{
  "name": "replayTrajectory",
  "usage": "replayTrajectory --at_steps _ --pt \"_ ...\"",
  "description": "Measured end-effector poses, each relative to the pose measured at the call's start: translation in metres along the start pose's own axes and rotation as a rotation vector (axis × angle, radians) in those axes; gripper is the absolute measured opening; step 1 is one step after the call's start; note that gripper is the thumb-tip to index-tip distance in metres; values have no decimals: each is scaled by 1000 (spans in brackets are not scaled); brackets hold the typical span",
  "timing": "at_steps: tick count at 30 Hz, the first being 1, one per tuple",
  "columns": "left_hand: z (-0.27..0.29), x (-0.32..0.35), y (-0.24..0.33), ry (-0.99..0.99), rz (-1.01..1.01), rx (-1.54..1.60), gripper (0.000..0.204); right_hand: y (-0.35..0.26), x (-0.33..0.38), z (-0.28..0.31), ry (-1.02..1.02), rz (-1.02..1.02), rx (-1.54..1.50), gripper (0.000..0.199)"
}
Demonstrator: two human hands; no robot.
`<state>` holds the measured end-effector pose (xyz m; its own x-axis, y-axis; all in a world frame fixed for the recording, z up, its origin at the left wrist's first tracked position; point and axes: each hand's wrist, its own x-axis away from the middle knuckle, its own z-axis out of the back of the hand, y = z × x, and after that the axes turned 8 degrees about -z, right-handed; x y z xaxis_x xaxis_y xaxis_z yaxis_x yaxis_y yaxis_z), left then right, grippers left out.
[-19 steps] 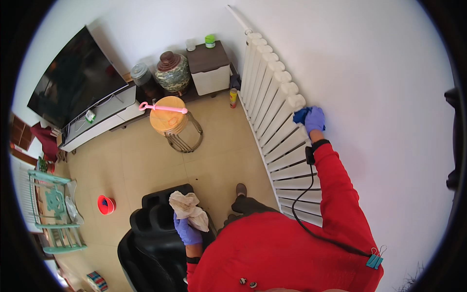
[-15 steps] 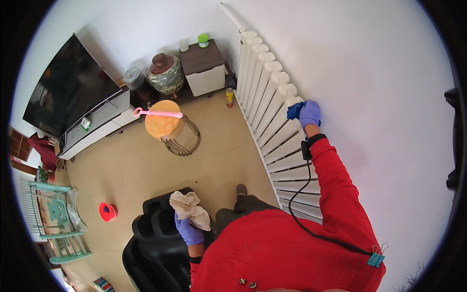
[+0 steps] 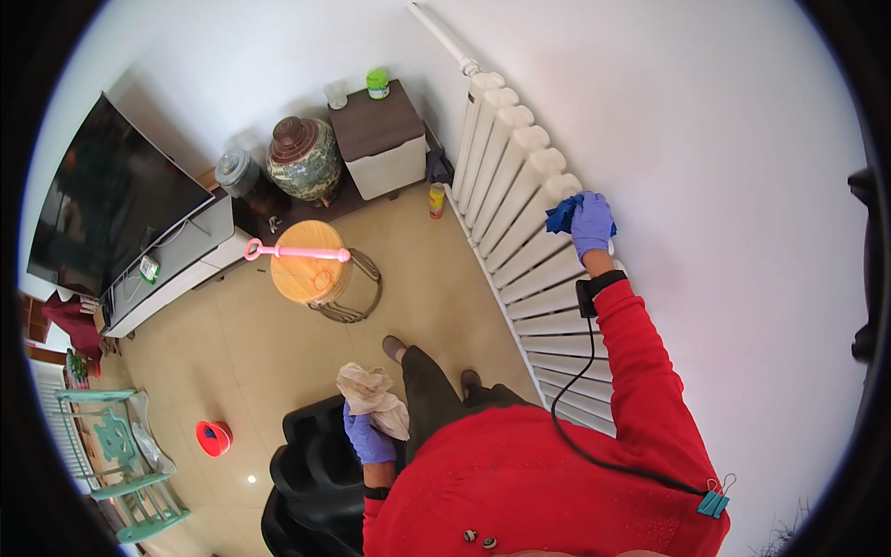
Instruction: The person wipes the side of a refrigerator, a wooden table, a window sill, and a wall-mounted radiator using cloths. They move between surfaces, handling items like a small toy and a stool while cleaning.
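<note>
My right hand [image 3: 592, 226], in a purple glove, is closed on a blue cloth [image 3: 562, 215] and presses it against the top of the white radiator [image 3: 520, 176]. The radiator's sections run along the wall at my right. Lower down, my left hand [image 3: 368, 438], gloved the same way, grips a crumpled beige cloth [image 3: 373, 397] that hangs out above its fingers. That hand is beside a black moulded seat-like object [image 3: 320, 469]. A black cable runs from a small box at my right wrist down across my red top.
A wooden-topped stool [image 3: 302, 278] carries a pink stick [image 3: 297, 252]. Behind it are a patterned jar [image 3: 304, 162], a cabinet [image 3: 376, 125], a yellow can [image 3: 436, 200] and a television [image 3: 116, 200]. At left stand a red bucket [image 3: 214, 439] and a green chair [image 3: 116, 436].
Both of my feet now show, where only one did before. My view has shifted with my body, and the right hand with the blue cloth stays on the radiator's top.
</note>
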<state>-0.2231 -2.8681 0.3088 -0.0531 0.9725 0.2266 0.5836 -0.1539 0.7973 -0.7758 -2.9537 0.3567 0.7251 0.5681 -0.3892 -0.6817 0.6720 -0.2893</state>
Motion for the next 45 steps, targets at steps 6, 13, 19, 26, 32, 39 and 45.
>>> replayTrajectory --at_steps 6,13,19,26,32,39,45 --pt "19 -101 30 64 83 69 46 -41 -52 -38 -8 -52 108 18" --pt "46 -191 67 44 60 -15 42 -64 -83 -70 34 -171 79 21" --pt "59 -233 72 70 65 7 40 -75 -98 -86 61 -177 111 25" --pt "47 -270 85 129 29 -14 38 -133 -112 -90 97 -52 -87 24" --pt "40 -299 103 233 -61 -33 39 -254 -112 -142 -74 135 -639 24" --pt "6 -314 95 552 -175 -8 41 -359 -137 -249 -772 -293 -1054 26" --pt "-15 -302 73 734 -188 25 45 -400 -148 -331 -1174 -491 -1145 23"
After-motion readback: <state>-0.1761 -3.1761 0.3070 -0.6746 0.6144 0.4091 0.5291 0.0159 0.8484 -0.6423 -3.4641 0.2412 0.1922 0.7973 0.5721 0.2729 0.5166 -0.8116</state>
